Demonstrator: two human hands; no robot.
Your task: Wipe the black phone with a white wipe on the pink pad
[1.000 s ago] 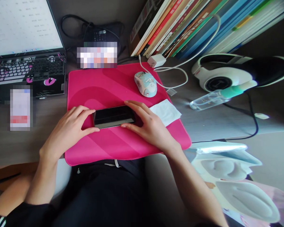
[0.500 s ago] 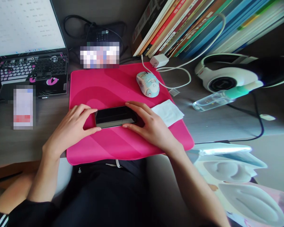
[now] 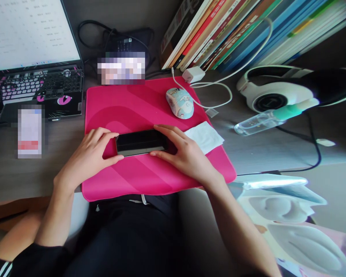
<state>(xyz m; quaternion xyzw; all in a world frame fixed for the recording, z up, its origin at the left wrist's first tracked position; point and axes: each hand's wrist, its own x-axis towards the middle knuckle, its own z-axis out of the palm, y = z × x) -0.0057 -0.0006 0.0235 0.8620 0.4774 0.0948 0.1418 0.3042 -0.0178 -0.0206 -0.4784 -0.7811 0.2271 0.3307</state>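
A black smartphone (image 3: 141, 142) lies sideways, screen up, at the middle of a bright pink desk mat (image 3: 112, 104). Its left end is gripped between the thumb and fingers of my left hand (image 3: 93, 150). My right hand (image 3: 181, 150) takes the other end the same way, covering that edge. Just right of my right hand, a white wipe (image 3: 206, 136) lies flat, partly over the mat. Beyond it sits a patterned computer mouse (image 3: 180, 103).
A laptop (image 3: 37, 77) stands at the left, with a blurred-out phone-shaped item (image 3: 29, 130) before it. Books (image 3: 219, 34) line the back right. White headphones (image 3: 272, 92), a clear bottle with a green top (image 3: 256, 122) and a charger (image 3: 193, 74) with its cable occupy the right side.
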